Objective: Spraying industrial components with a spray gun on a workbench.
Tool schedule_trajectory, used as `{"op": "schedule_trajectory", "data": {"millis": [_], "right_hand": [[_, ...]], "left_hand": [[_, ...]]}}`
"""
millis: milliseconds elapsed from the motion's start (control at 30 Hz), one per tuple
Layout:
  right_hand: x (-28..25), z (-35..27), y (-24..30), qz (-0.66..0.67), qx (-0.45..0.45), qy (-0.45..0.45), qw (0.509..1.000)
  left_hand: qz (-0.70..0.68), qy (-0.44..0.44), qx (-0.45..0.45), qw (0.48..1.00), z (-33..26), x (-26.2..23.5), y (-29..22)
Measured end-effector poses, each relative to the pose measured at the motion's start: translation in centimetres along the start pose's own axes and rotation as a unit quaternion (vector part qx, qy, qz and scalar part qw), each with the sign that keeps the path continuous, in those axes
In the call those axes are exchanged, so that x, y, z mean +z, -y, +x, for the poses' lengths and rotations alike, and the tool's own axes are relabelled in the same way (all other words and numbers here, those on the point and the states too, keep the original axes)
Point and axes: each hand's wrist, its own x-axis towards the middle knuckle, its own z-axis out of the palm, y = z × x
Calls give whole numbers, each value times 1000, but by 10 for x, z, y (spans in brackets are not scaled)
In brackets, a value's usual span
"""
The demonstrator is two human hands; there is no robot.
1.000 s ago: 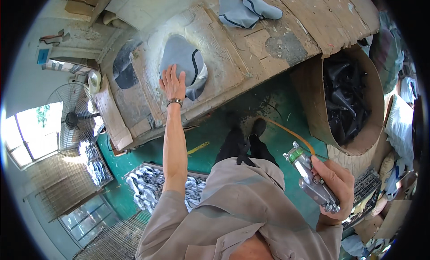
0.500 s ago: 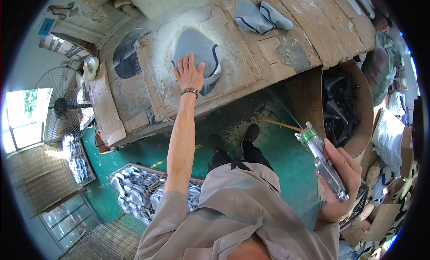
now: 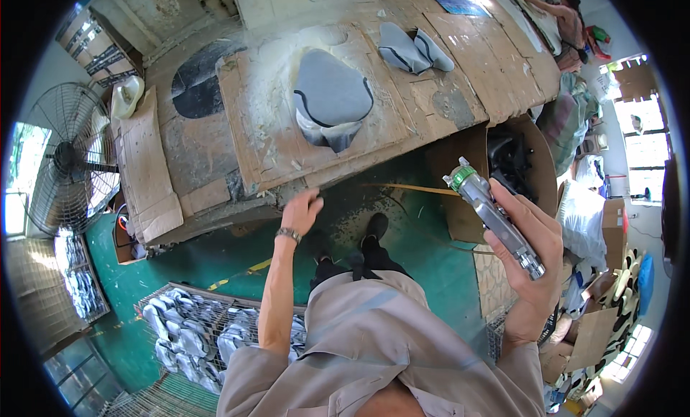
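My right hand (image 3: 533, 255) is wrapped round a silver spray gun (image 3: 496, 214) with a green ring near its nozzle, held up over the floor to the right. Off the table's front edge hangs my left hand (image 3: 302, 211), empty, its fingers loosely apart. A grey fabric piece with black edging (image 3: 332, 90) lies on a cardboard sheet (image 3: 248, 122) coated with pale residue. Its near end curls up and shows a white underside. Farther right on the table rests another grey piece with black trim (image 3: 413, 49), folded over.
The worktable (image 3: 467, 61) is covered in cardboard. Under its right side stands a large carton (image 3: 540, 155) of black items. A wire rack of grey-white pieces (image 3: 183, 331) is at lower left, near a big fan (image 3: 66, 155). Another person (image 3: 569, 25) is at far right.
My left hand has lifted off the grey piece and drawn back past the table edge. That piece's near end now shows more white. The spray gun stays in my right hand.
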Motion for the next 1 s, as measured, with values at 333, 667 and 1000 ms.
{"op": "schedule_trajectory", "data": {"millis": [333, 667, 1000], "right_hand": [[46, 2, 84, -89, -55, -9, 994], [70, -25, 144, -129, -50, -2, 990], [55, -72, 141, -167, -116, 90, 975]], "left_hand": [[99, 227, -304, 920, -242, 104, 242], [-286, 85, -583, 755, -301, 110, 251], [-320, 26, -501, 803, -234, 101, 249]]}}
